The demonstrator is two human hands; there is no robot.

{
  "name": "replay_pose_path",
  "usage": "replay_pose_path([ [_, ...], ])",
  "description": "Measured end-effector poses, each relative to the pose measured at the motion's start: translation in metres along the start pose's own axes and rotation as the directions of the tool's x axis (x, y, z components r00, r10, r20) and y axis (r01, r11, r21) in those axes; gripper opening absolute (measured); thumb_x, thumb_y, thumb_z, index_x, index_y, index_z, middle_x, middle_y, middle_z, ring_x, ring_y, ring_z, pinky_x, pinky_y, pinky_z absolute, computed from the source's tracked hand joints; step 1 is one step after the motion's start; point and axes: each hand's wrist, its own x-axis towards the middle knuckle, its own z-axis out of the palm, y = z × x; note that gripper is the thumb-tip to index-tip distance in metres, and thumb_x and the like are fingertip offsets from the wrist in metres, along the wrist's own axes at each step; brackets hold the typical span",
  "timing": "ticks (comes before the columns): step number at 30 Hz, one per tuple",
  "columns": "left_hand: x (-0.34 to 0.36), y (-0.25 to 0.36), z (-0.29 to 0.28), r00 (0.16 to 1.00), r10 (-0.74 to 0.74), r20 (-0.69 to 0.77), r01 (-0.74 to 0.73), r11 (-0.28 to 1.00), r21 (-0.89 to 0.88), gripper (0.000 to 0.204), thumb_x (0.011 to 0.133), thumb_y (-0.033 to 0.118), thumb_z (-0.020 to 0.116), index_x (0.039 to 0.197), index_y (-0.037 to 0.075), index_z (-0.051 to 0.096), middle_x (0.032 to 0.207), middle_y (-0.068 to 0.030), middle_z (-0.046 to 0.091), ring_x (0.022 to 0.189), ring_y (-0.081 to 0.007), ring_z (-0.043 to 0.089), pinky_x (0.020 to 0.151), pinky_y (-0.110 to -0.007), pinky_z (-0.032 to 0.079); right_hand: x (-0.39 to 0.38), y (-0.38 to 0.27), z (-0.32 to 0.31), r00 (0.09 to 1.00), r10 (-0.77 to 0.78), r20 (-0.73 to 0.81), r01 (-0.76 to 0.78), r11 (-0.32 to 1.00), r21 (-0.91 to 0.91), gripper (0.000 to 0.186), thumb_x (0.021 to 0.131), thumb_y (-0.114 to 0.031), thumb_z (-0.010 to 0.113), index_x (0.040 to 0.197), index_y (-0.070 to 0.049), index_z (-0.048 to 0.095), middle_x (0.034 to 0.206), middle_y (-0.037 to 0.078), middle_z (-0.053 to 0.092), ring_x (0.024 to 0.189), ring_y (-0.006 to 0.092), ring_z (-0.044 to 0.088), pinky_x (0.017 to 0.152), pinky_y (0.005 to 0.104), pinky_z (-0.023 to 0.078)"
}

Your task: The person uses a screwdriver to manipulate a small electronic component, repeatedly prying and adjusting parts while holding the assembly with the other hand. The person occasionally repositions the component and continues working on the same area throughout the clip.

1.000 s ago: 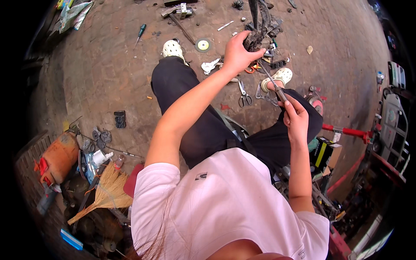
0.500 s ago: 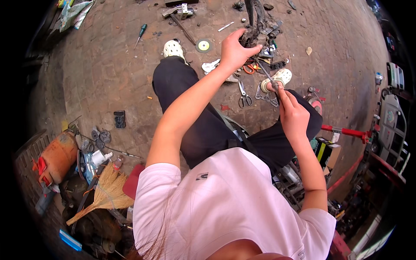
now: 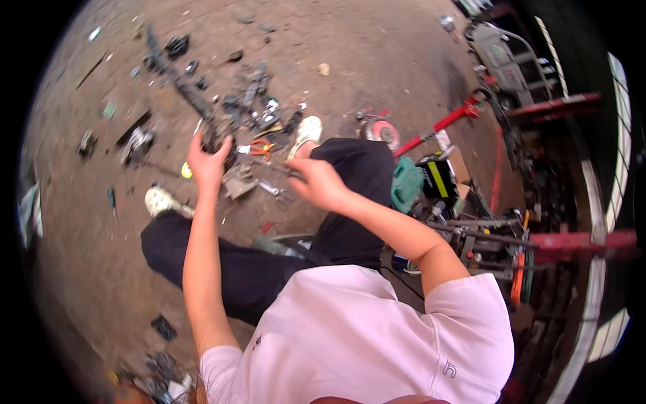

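Note:
My left hand [image 3: 208, 161] grips the lower end of a long, dark, dirty metal part [image 3: 188, 87] that slants up to the upper left. My right hand [image 3: 316, 178], fingers curled, holds a screwdriver [image 3: 276, 165] whose shaft points left toward that part; its tip is too blurred to place. Between and below the hands lie orange-handled scissors [image 3: 261, 149], silver scissors [image 3: 270, 188] and a crumpled pale piece [image 3: 239, 180] on the brick floor. Small dark parts [image 3: 256, 111] are scattered just beyond.
My knees and white clogs [image 3: 308, 131] flank the work. At right are a red jack bar [image 3: 444, 121], a pink disc-like item [image 3: 382, 135], a green case [image 3: 407, 185], a black box [image 3: 437, 178], piled metal frames and tools [image 3: 491, 236], and a grey vehicle [image 3: 505, 60].
The view has swung sharply and blurred, shifting my hands and the floor items leftward and tilting the dark part. My right hand has moved along with the screwdriver, still curled on it.

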Motion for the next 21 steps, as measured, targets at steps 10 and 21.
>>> replay_pose_path([
  [10, -0.005, -0.015, 0.031, 0.995, -0.030, 0.090, 0.020, 0.994, 0.109, 0.065, 0.076, 0.028, 0.079, 0.123, -0.010, 0.054, 0.108, -0.0194, 0.066, 0.095, -0.0246, 0.063, 0.087, -0.035, 0.047, -0.025, 0.056, 0.005, 0.520, 0.305, 0.798, -0.491, -0.658, 0.572, 0.006, 0.091, -0.002, 0.053, 0.095, 0.001, 0.056, 0.100, 0.015, 0.065, 0.058, 0.0044, 0.051, 0.047, 0.0121, 0.046],
  [21, 0.010, -0.018, 0.034, 0.998, -0.015, 0.055, 0.015, 1.000, 0.004, 0.062, 0.074, 0.022, 0.081, 0.120, -0.011, 0.055, 0.104, -0.0187, 0.067, 0.092, -0.0217, 0.063, 0.085, -0.034, 0.048, -0.004, 0.017, -0.013, 0.972, 0.229, -0.060, -0.192, 0.910, 0.369, 0.029, 0.082, -0.023, 0.070, 0.102, -0.002, 0.068, 0.093, 0.012, 0.069, 0.081, 0.0236, 0.066, 0.068, 0.0379, 0.052],
])
